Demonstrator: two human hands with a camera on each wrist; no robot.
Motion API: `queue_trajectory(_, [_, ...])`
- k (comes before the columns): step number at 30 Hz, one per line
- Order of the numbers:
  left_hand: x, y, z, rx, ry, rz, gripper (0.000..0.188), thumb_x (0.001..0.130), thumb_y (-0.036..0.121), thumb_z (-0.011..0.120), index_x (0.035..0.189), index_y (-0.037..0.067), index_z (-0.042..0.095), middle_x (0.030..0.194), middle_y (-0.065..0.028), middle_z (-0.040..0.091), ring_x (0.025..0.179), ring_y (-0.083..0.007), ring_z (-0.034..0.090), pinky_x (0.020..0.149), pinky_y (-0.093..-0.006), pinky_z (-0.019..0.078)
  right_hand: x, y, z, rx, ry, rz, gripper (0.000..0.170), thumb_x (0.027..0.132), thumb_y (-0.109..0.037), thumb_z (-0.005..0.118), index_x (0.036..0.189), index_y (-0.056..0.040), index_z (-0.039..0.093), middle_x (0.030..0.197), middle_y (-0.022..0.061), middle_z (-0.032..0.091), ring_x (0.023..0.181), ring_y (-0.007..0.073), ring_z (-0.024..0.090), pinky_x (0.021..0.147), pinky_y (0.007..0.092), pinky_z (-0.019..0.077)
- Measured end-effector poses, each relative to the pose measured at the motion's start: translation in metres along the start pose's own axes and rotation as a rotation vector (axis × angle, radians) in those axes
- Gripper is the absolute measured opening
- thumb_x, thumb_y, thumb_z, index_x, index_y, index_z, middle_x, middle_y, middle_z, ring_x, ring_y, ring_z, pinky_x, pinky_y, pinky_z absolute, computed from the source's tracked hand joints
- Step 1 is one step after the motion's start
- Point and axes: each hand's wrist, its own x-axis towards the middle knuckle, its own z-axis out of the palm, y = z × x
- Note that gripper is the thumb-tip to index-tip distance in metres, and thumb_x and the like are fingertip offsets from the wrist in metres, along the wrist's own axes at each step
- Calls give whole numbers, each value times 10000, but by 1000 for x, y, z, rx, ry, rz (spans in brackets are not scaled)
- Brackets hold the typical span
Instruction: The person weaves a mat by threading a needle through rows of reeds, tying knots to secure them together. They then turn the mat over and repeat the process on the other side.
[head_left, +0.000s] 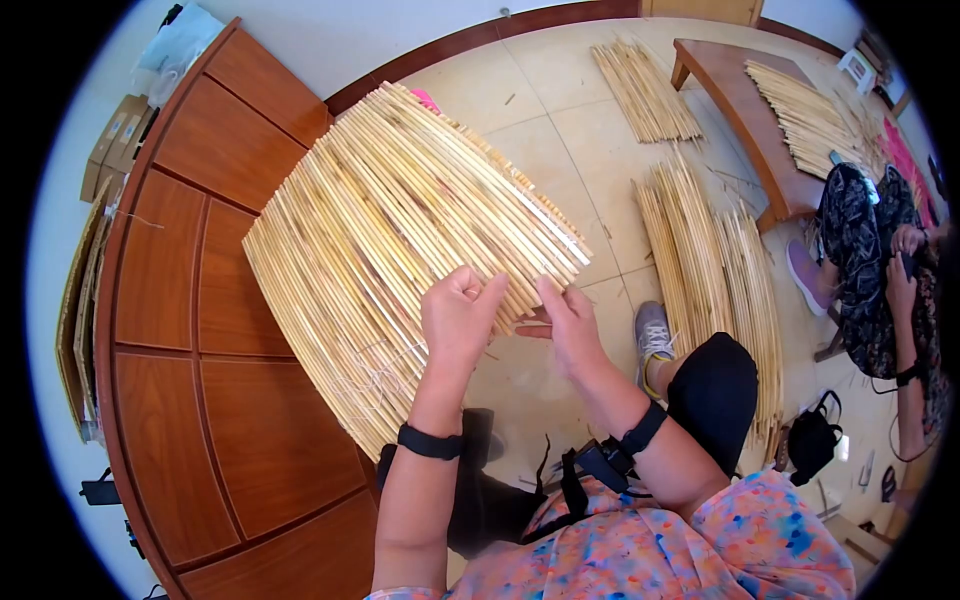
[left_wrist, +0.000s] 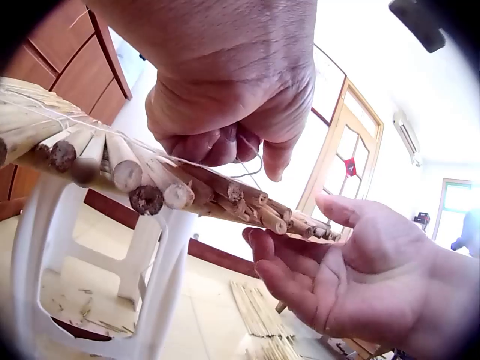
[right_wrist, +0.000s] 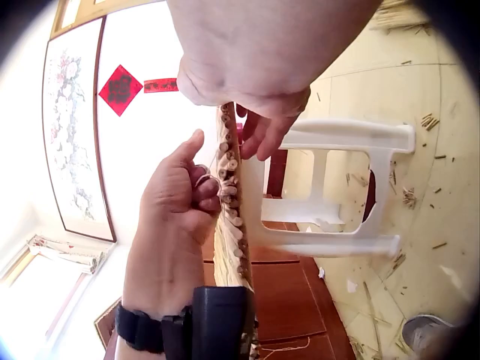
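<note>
Around me: cream floor tiles (head_left: 520, 75), white walls (head_left: 300, 40), a panelled reddish-brown cabinet (head_left: 158, 280), a wall-mounted air conditioner (left_wrist: 406, 136), a bright window (left_wrist: 454, 198)

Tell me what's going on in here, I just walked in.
A person is handling thread at the edge of a stalk mat above a white stool. The left grip holds the thread; the right grip is at the stalk ends, fingers beneath. More stalks lie on the floor.

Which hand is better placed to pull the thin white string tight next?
Probably the left hand: its curled fingers hold that string over the mat of straw-coloured stalks; the right hand at the mat's edge shows no string.
</note>
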Motion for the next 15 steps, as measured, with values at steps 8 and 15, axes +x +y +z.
queue_trajectory(8, [8,-8,7,-279,-49,-87,473,800,126,718,541,72,327,518,50,300,516,-48,272,429,-259,250,12,11,2,-110,123,-170,301,931,-224,582,938,74,617,802,99,636,664,137,622,583,286,562])
queue_trajectory(15, [6,1,5,-232,-35,-9,487,827,144,714,553,102,314,539,75,288,523,-33,250,435,-236,223,28,31,-4,-213,285,-296,344,919,-237,611,688,16,579,595,44,563,530,86,514,461,262,417])
